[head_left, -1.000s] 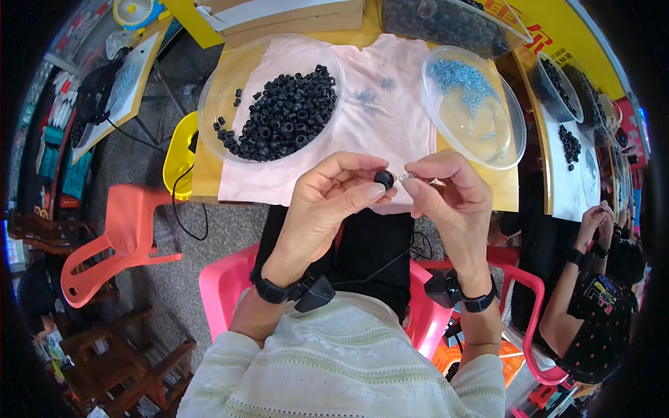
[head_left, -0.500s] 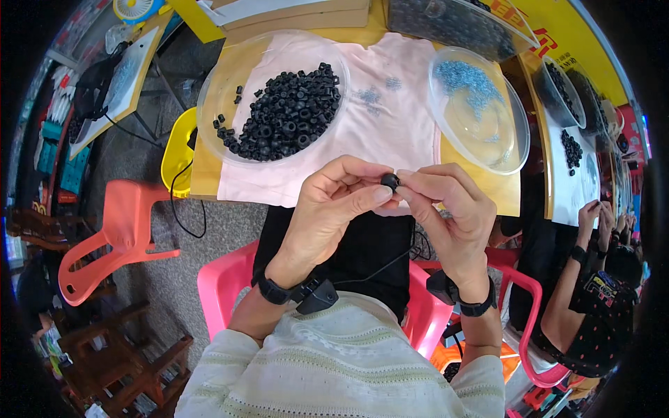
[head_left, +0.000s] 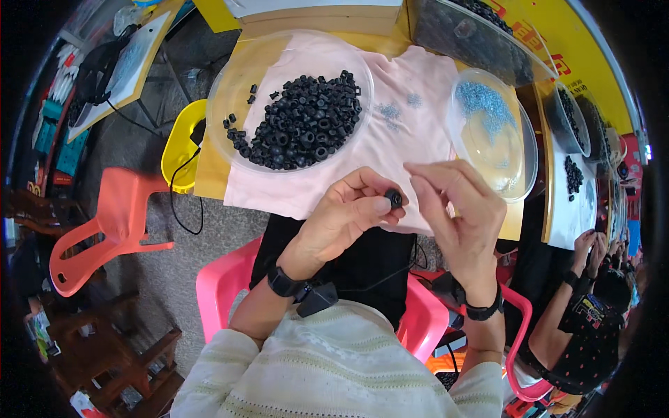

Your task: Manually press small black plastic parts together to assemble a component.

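My left hand (head_left: 345, 212) pinches a small round black plastic piece (head_left: 394, 198) between thumb and forefinger, a hole showing in its face. To the right and apart from it, my right hand (head_left: 463, 205) hangs over the pink cloth (head_left: 411, 171) with thumb and forefinger slightly apart; I make out nothing between them. Beyond my left hand stands a clear round tub (head_left: 217, 132) with a heap of similar black pieces (head_left: 306, 122). Past my right hand, a clear round lid or shallow tub (head_left: 498, 184) holds tiny bluish clear pieces (head_left: 488, 104).
A clear box of dark pieces (head_left: 467, 42) stands at the table's far right. A yellow bin (head_left: 182, 150) and a red plastic chair (head_left: 115, 216) are at the left. On the right, another person (head_left: 585, 320) works at a neighbouring table with black pieces (head_left: 573, 177).
My right hand has drawn off the black piece to the right. My left hand keeps the piece, now turned with its hole showing. The whole view has shifted slightly.
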`<state>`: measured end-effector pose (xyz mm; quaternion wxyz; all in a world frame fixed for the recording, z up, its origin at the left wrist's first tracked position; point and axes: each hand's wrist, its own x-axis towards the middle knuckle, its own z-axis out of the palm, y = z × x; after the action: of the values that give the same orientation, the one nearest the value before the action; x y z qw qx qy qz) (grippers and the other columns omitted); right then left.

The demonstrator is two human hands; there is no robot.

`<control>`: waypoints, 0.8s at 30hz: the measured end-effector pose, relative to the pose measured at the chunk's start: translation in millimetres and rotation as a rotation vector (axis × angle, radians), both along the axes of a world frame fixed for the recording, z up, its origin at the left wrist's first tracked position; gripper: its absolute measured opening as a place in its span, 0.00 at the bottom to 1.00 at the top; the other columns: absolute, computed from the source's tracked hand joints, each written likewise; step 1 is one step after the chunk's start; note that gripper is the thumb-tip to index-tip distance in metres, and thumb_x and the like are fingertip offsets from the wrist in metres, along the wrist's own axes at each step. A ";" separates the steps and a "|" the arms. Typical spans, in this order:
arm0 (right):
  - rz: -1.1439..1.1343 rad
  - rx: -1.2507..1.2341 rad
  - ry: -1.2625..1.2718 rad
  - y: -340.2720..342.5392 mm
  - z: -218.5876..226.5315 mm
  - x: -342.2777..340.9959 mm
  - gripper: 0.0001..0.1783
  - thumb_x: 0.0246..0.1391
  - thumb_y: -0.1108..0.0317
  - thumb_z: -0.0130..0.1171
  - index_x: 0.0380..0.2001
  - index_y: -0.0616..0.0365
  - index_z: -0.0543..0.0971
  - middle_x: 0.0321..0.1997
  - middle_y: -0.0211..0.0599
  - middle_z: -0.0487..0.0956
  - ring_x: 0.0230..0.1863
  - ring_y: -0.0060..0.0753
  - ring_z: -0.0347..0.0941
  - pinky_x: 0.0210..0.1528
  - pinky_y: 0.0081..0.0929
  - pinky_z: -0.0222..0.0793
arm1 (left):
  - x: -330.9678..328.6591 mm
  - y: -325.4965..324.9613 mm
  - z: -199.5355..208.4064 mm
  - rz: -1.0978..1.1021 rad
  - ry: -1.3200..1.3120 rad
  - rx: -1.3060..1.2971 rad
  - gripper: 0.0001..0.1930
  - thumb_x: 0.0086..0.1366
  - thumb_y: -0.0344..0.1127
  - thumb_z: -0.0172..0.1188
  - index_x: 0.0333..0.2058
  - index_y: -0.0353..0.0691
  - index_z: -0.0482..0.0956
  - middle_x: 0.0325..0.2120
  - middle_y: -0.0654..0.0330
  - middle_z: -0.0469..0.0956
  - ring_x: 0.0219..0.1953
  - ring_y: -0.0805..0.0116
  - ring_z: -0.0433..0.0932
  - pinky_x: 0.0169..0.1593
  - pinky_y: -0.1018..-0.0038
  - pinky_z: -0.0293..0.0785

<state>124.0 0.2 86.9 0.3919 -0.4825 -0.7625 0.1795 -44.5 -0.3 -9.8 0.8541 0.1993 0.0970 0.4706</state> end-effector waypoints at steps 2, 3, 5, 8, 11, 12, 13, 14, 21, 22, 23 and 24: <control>-0.012 -0.028 -0.031 18.5 9.0 -8.1 0.08 0.49 0.76 0.64 0.35 0.59 0.81 0.27 0.37 0.77 0.23 0.33 0.75 0.24 0.25 0.70 | -1.7 3.9 -7.9 -0.023 0.010 0.054 0.10 0.63 0.27 0.60 0.43 0.37 0.74 0.39 0.55 0.79 0.40 0.68 0.81 0.47 0.73 0.78; 0.002 -0.014 -0.048 28.8 8.9 -10.9 0.07 0.49 0.75 0.64 0.34 0.59 0.81 0.27 0.37 0.77 0.23 0.34 0.75 0.24 0.25 0.70 | -2.4 6.3 -9.5 -0.029 0.013 0.040 0.10 0.63 0.27 0.61 0.43 0.37 0.74 0.39 0.55 0.79 0.40 0.68 0.81 0.46 0.74 0.78; 0.029 0.012 -0.079 49.8 6.5 -16.2 0.07 0.49 0.75 0.64 0.33 0.59 0.81 0.28 0.37 0.77 0.23 0.36 0.75 0.24 0.26 0.69 | -4.3 9.4 -10.8 -0.042 0.020 0.011 0.10 0.62 0.27 0.61 0.43 0.37 0.74 0.39 0.56 0.79 0.39 0.69 0.81 0.45 0.74 0.78; 0.101 0.054 -0.184 83.1 -5.9 -25.1 0.05 0.49 0.75 0.64 0.32 0.61 0.80 0.28 0.38 0.78 0.25 0.35 0.75 0.26 0.27 0.68 | -4.0 11.6 -12.8 -0.035 0.088 -0.021 0.11 0.62 0.27 0.61 0.43 0.36 0.74 0.38 0.56 0.79 0.38 0.69 0.81 0.44 0.74 0.79; 0.181 0.011 -0.223 107.2 -22.2 -32.0 0.06 0.48 0.75 0.64 0.31 0.61 0.80 0.29 0.39 0.78 0.25 0.35 0.75 0.27 0.28 0.68 | -0.7 11.2 -9.7 -0.077 0.123 0.029 0.12 0.61 0.27 0.62 0.43 0.34 0.75 0.37 0.57 0.79 0.38 0.69 0.81 0.44 0.75 0.79; 0.212 -0.011 -0.228 112.0 -25.4 -35.5 0.06 0.48 0.74 0.65 0.31 0.61 0.80 0.29 0.39 0.79 0.26 0.37 0.75 0.28 0.29 0.69 | -1.7 12.0 -7.2 -0.094 0.103 -0.006 0.12 0.61 0.26 0.63 0.43 0.33 0.75 0.36 0.57 0.79 0.37 0.70 0.80 0.44 0.74 0.78; 0.220 -0.047 -0.247 113.5 -26.2 -38.4 0.06 0.47 0.72 0.65 0.31 0.60 0.80 0.30 0.39 0.79 0.28 0.40 0.76 0.30 0.31 0.70 | -1.9 12.9 -7.1 -0.106 0.078 -0.010 0.12 0.61 0.26 0.63 0.43 0.33 0.75 0.36 0.57 0.79 0.37 0.70 0.80 0.44 0.74 0.78; 0.228 -0.084 -0.265 114.3 -26.7 -41.1 0.07 0.47 0.69 0.65 0.30 0.59 0.81 0.30 0.39 0.79 0.30 0.43 0.76 0.31 0.34 0.71 | -1.6 13.8 -7.4 -0.118 0.054 -0.014 0.12 0.61 0.26 0.63 0.43 0.32 0.75 0.36 0.57 0.79 0.37 0.70 0.80 0.44 0.74 0.77; 0.257 -0.076 -0.394 116.9 -34.9 -53.0 0.09 0.45 0.66 0.66 0.29 0.57 0.80 0.30 0.37 0.78 0.32 0.45 0.77 0.33 0.38 0.71 | -5.3 12.2 -7.8 -0.140 0.064 -0.029 0.11 0.58 0.26 0.63 0.40 0.35 0.75 0.37 0.50 0.78 0.38 0.63 0.79 0.40 0.70 0.76; 0.258 -0.077 -0.388 116.9 -34.2 -52.7 0.09 0.45 0.67 0.67 0.30 0.58 0.80 0.30 0.37 0.78 0.30 0.43 0.77 0.32 0.35 0.71 | -5.2 12.8 -8.7 -0.147 0.066 -0.024 0.10 0.58 0.25 0.63 0.40 0.35 0.75 0.38 0.50 0.77 0.37 0.63 0.79 0.40 0.70 0.77; 0.258 -0.078 -0.382 116.7 -33.6 -51.9 0.10 0.45 0.68 0.67 0.31 0.59 0.80 0.30 0.37 0.79 0.29 0.41 0.77 0.31 0.33 0.71 | -5.1 13.5 -8.8 -0.153 0.047 -0.017 0.10 0.59 0.25 0.62 0.40 0.34 0.75 0.37 0.52 0.78 0.37 0.65 0.79 0.42 0.71 0.77; 0.260 -0.082 -0.376 116.2 -32.9 -50.7 0.10 0.45 0.70 0.67 0.32 0.59 0.80 0.31 0.37 0.79 0.27 0.40 0.76 0.30 0.31 0.71 | -4.6 13.5 -8.8 -0.157 0.028 -0.015 0.10 0.61 0.25 0.62 0.41 0.33 0.75 0.36 0.54 0.79 0.37 0.67 0.79 0.43 0.72 0.76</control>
<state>73.4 116.4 54.0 0.1965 -0.4205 -0.8700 0.1662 -49.1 13.2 -18.6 0.8883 0.2065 0.0966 0.3986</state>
